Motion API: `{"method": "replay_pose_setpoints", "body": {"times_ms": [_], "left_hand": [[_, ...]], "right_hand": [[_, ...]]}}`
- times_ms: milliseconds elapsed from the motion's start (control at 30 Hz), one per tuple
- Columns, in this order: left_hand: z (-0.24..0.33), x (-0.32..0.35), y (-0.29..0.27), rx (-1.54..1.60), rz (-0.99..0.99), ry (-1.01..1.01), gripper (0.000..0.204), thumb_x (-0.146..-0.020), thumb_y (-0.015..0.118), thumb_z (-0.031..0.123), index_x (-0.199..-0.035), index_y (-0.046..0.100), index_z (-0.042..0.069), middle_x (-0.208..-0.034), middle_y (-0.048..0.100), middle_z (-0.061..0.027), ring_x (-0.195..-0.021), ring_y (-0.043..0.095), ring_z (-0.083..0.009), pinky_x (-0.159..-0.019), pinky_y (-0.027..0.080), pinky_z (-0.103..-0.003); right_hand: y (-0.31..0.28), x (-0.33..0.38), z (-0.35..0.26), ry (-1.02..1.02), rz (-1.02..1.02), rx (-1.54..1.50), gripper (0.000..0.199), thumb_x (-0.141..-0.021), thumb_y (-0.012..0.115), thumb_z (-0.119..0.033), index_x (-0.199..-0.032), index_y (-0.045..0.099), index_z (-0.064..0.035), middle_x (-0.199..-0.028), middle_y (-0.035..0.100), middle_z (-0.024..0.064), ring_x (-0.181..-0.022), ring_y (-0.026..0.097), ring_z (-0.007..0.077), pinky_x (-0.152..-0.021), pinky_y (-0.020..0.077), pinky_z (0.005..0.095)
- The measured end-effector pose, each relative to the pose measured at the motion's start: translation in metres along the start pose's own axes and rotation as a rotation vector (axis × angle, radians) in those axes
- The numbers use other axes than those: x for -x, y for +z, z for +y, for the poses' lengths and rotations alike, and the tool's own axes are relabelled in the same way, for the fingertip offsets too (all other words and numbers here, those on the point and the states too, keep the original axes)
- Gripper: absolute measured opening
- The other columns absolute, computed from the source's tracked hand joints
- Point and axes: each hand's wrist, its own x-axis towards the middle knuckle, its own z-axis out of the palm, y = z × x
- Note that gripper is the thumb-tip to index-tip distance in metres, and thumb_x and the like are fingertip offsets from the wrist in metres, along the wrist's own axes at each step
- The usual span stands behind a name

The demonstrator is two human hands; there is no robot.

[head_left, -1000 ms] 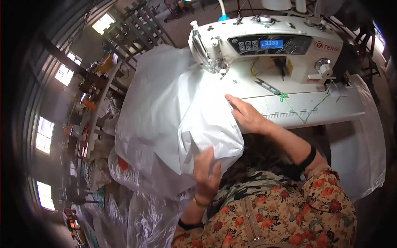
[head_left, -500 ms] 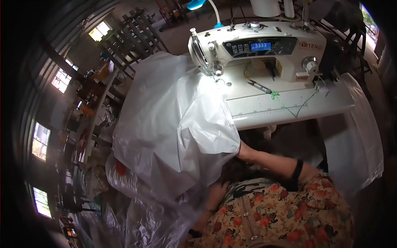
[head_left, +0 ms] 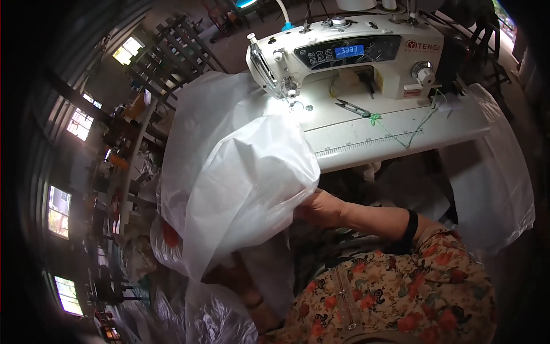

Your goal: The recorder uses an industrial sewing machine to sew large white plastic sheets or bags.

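A large, thin white sheet (head_left: 246, 178), glossy like plastic, drapes over the table's near left edge and reaches up to the needle area of a white sewing machine (head_left: 355, 49). At the sheet's near right edge my right hand (head_left: 321, 207) is closed on it, fingertips hidden behind the material. Farther left and lower, my left hand (head_left: 235, 276) is in shadow against the underside of the sheet's lower edge. Its fingers are too dark and covered to make out. The sheet bulges up between both hands and the lit needle.
Thread snips (head_left: 353, 109) with a green cord lie on the machine bed, behind a printed ruler strip (head_left: 372, 141). More white sheeting (head_left: 487, 178) hangs at the table's right. Crumpled clear plastic (head_left: 217, 321) lies at lower left. A lamp (head_left: 285, 17) stands behind the machine.
My left hand has moved left from near my lap to the sheet's lower edge. My right hand has shifted slightly left, and the sheet between them has billowed up into a smooth fold.
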Motion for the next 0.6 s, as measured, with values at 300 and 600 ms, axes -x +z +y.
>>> {"method": "replay_pose_setpoints", "body": {"times_ms": [300,600], "left_hand": [[0.066,-0.001,-0.071,0.814,-1.503,0.280,0.029,-0.094,0.062,0.025,-0.107,0.069,0.000,-0.102,0.071,-0.0178,-0.086,0.069,-0.0379,-0.078,0.055,-0.040],[0.207,-0.107,-0.155,1.409,-0.355,0.907,0.035,-0.085,0.057,-0.006,-0.119,0.060,-0.012,-0.129,0.057,-0.0272,-0.118,0.059,-0.0422,-0.100,0.050,-0.045]], "right_hand": [[0.005,0.037,0.011,0.734,0.283,-0.619,0.040,-0.098,0.058,-0.029,-0.130,0.058,-0.0057,-0.114,0.065,0.0089,-0.099,0.065,0.0197,-0.079,0.0564,0.0327],[0.026,0.033,-0.004,0.484,0.317,-0.325,0.042,-0.098,0.061,-0.028,-0.130,0.049,-0.0024,-0.118,0.059,0.0090,-0.107,0.057,0.0189,-0.093,0.0477,0.0341]]}}
